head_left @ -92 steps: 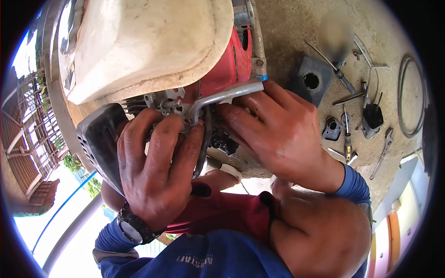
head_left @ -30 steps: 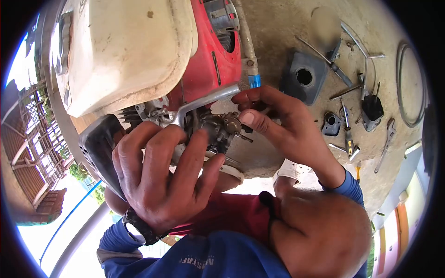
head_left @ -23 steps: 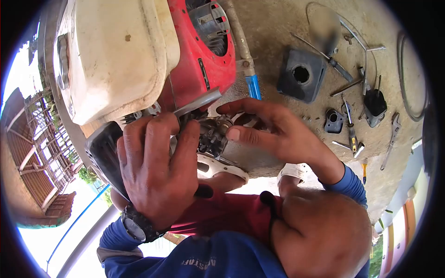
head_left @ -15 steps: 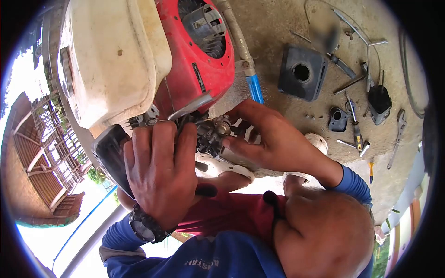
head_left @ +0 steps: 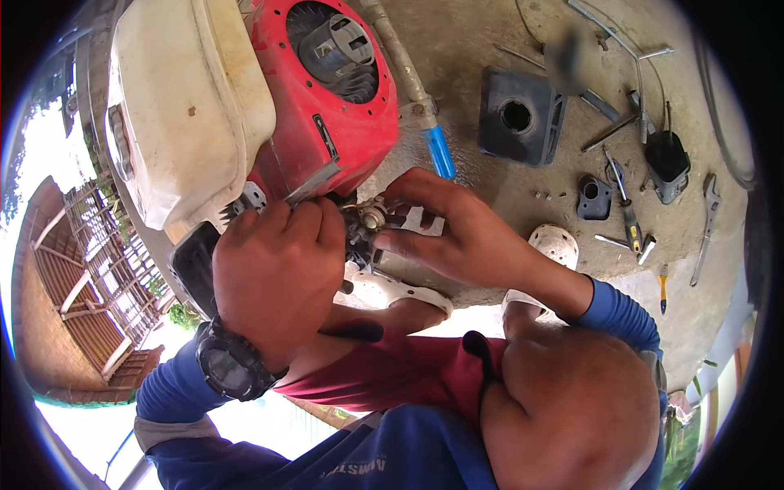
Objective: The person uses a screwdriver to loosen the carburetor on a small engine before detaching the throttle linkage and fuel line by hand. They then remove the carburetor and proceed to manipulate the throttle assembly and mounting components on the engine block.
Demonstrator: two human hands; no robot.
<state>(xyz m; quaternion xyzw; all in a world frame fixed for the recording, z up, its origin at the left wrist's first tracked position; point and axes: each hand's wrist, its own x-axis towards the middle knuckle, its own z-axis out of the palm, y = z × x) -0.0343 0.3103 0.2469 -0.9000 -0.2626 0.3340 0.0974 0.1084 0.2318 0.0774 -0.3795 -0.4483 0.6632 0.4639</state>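
A small metal carburetor [head_left: 369,222] sits at the lower side of an engine with a red fan cover [head_left: 339,135] and a cream fuel tank [head_left: 192,98]. My right hand [head_left: 457,229] grips its right side between thumb and fingers. On the other side, my left hand [head_left: 279,273] is closed with the knuckles up, against the carburetor's left end. Its fingertips, and whatever they hold there, are hidden. A black plastic housing [head_left: 196,257] shows behind the left hand. Just above the knuckles runs a metal lever [head_left: 314,181].
On the concrete lie a black air-filter box [head_left: 523,118], a small black flange part [head_left: 594,198], a black cup-shaped part [head_left: 668,159], a yellow-black screwdriver [head_left: 630,227], an adjustable wrench [head_left: 707,229] and a brush [head_left: 663,290]. A frame tube with a blue end [head_left: 439,153] stands beside the engine.
My left hand has curled from extended fingers into a fist-like grip and turned at the wrist. My right hand stays on the carburetor. The view has shifted slightly.
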